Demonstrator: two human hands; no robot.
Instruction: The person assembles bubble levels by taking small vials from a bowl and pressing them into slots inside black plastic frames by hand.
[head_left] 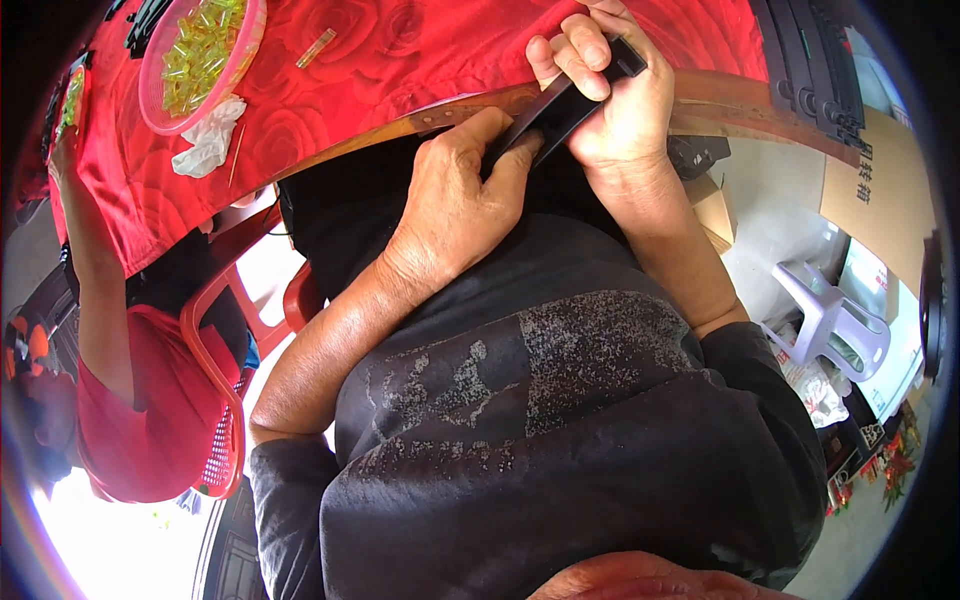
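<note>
A long, straight black bar, seemingly plastic, slants up to the right in front of my chest, at the near edge of the table. My left hand is closed around its lower end, the thumb lying along it. At its upper end, my right hand wraps its fingers over the bar, with the palm turned toward me. Part of the lower end is hidden by my left hand. The bar's exact kind cannot be made out.
A pink basket of yellow-green clear plastic pieces stands on the red tablecloth, near crumpled white plastic. Similar black parts are stacked at far right. A co-worker in red sits left; a lilac stool stands right.
</note>
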